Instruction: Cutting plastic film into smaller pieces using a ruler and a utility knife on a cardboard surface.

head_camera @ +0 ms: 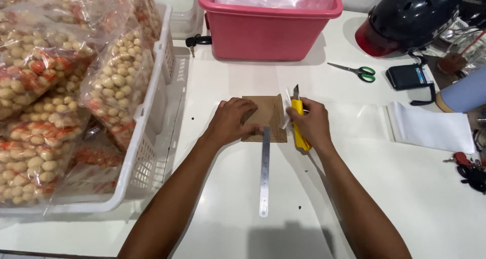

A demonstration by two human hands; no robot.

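My left hand (230, 121) presses flat on a small brown cardboard square (267, 110) lying on the white table, its fingers at the top end of a steel ruler (264, 173) that runs toward me. My right hand (310, 122) grips a yellow utility knife (298, 122), blade pointing away, at the cardboard's right edge. A thin strip of clear plastic shows between my right fingers and the cardboard.
A white basket (152, 132) of bagged snack balls fills the left. A pink tub (268, 31) stands at the back, with keys beside it. Green-handled scissors (357, 71), a black helmet (410, 16), clear plastic bags (430, 127) and another person's sleeve (466, 94) lie right.
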